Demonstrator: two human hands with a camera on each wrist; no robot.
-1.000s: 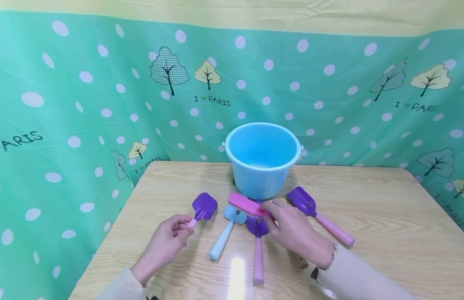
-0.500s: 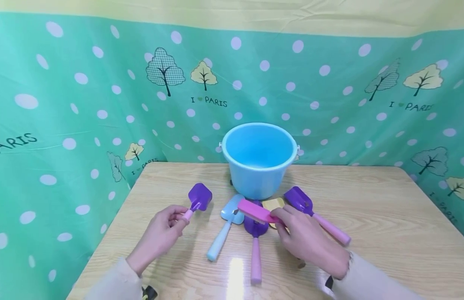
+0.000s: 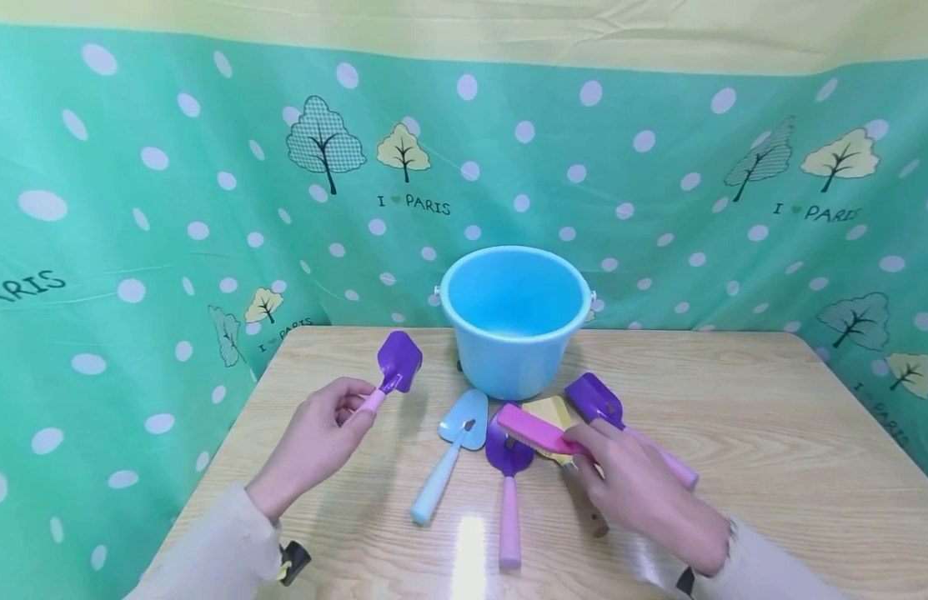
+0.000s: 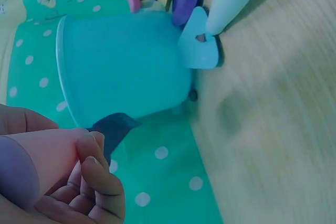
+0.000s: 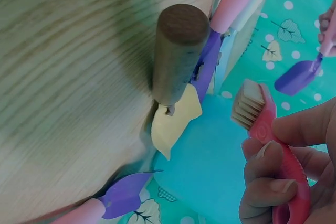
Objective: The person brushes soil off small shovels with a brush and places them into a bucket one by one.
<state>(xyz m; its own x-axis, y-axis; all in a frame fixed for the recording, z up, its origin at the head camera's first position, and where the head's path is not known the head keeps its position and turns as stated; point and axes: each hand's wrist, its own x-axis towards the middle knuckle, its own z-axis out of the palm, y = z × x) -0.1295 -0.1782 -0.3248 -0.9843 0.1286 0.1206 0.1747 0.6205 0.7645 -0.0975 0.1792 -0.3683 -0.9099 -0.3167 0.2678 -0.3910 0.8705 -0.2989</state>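
My left hand (image 3: 313, 442) grips the pink handle of a small purple toy shovel (image 3: 399, 360), raised over the left side of the table with its blade up. In the left wrist view, thumb and fingers wrap the shovel's handle (image 4: 50, 156). My right hand (image 3: 639, 487) holds a pink brush (image 3: 534, 429) above the tools. Its pale bristles (image 5: 249, 104) show in the right wrist view, where the fingers curl round the handle. Beneath the brush lie a purple shovel (image 3: 509, 521) and a yellow shovel (image 3: 548, 410) with a brown handle, partly covered by the brush and right hand.
A light blue bucket (image 3: 512, 367) stands at the back middle of the wooden table (image 3: 764, 433). A blue trowel (image 3: 464, 421) lies before it, and another purple shovel (image 3: 594, 398) lies to the right, its handle partly behind my right hand. A green dotted curtain (image 3: 629, 183) hangs behind.
My left hand has lifted the small shovel higher. My right hand has carried the brush right and towards me, uncovering more of the yellow shovel. The view has shifted slightly.
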